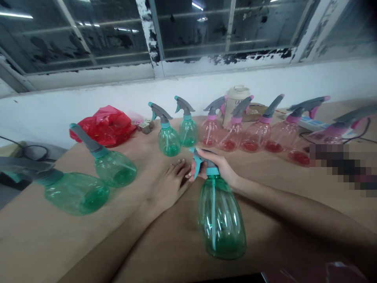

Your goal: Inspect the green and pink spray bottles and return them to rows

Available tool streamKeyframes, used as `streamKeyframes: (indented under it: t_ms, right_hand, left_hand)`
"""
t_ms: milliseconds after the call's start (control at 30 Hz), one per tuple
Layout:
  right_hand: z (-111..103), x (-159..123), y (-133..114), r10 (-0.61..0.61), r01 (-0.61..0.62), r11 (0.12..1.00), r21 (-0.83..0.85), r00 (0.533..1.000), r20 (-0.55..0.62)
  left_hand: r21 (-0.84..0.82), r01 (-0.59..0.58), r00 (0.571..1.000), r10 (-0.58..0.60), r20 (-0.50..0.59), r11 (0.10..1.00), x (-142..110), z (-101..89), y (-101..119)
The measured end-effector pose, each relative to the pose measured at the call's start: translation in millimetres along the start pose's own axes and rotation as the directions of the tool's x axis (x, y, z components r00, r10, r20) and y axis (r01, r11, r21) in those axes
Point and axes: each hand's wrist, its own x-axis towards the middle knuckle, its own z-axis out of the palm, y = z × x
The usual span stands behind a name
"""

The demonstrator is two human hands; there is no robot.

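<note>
My right hand [221, 167] is wrapped around the grey-and-teal spray head of a clear green spray bottle [222, 218] in front of me. The bottle leans slightly, and a pale dip tube runs down inside it. Its teal trigger points left, with my fingertips beside it. Palm down on the table, my left hand [169, 184] has its fingers stretched out just left of the trigger. Beyond it stand two green spray bottles, one of them close to my fingertips [169, 141] and the other slightly farther back [188, 131].
Two more green spray bottles [116, 167] are at the left of the table [159, 243]. Several pink spray bottles [256, 135] line the back right. A red plastic bag [108, 125] lies at the back left, and a beige container [237, 96] stands against the wall.
</note>
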Motion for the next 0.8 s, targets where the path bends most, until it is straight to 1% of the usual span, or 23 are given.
streamKeyframes:
  t_ms: [100,200,233,367,433,567,700,800]
  right_hand:
    - [3,-1,-8,-0.063,0.062,0.997,-0.042,0.998,-0.024]
    - [4,-1,-17,-0.17,0.168,0.985,-0.04,0.984,-0.053]
    - [4,0,-20,-0.184,0.182,0.982,-0.039,0.981,-0.06]
    - [1,1,-29,-0.137,0.134,0.989,-0.06,0.989,-0.058]
    - [1,1,-31,-0.135,0.131,0.988,-0.077,0.99,-0.049]
    - [1,0,-29,-0.137,0.136,0.986,-0.099,0.99,-0.01]
    - [1,0,-25,-0.113,0.117,0.989,-0.093,0.993,0.041]
    - [1,0,-24,-0.106,0.11,0.988,-0.109,0.994,0.039]
  left_hand:
    - [0.056,-0.011,0.999,0.008,0.044,0.998,0,-1.9,1]
    - [0.097,0.002,0.998,-0.008,0.061,0.995,-1,-2.4,1]
    - [0.103,0.003,0.998,-0.01,0.064,0.995,-1,-2.3,1]
    - [0.121,0.014,0.996,-0.024,0.084,0.993,-1,-2.4,1]
    - [0.127,0.011,0.996,-0.023,0.091,0.992,-1,-2.6,1]
    - [0.107,0.001,0.998,-0.007,0.06,0.994,-1,-2.8,2]
    - [0.1,0.006,0.999,-0.012,0.052,0.995,-1,-2.6,3]
    - [0.1,0.004,0.999,-0.007,0.031,0.995,-1,-1.9,3]
